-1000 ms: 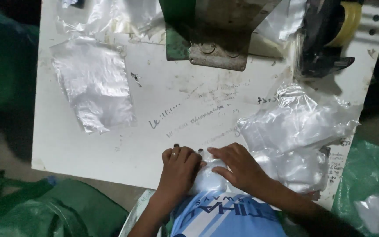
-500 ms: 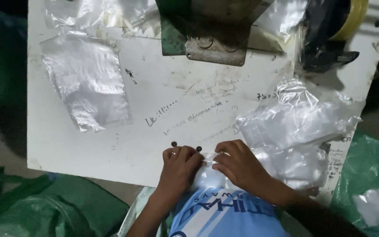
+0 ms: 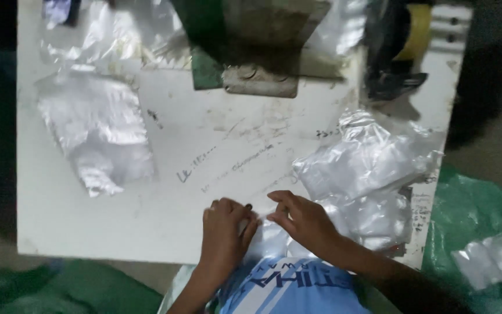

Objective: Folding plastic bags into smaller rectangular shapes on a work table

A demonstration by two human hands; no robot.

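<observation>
At the bench's (image 3: 146, 232) near edge, the left hand (image 3: 223, 232) and right hand (image 3: 304, 221) are pinching the mouth of a clear bag (image 3: 268, 241) between fingertips, its blue-and-white contents (image 3: 297, 288) hanging past the edge. A pile of clear bags (image 3: 373, 174) is crowding the right edge; another (image 3: 97, 136) is lying near the left, leaving bare middle.

A blue-and-white packet in clear plastic (image 3: 289, 288) lay at the near edge; 2 clear plastic bag piles (image 3: 97, 131) flanked it.
</observation>
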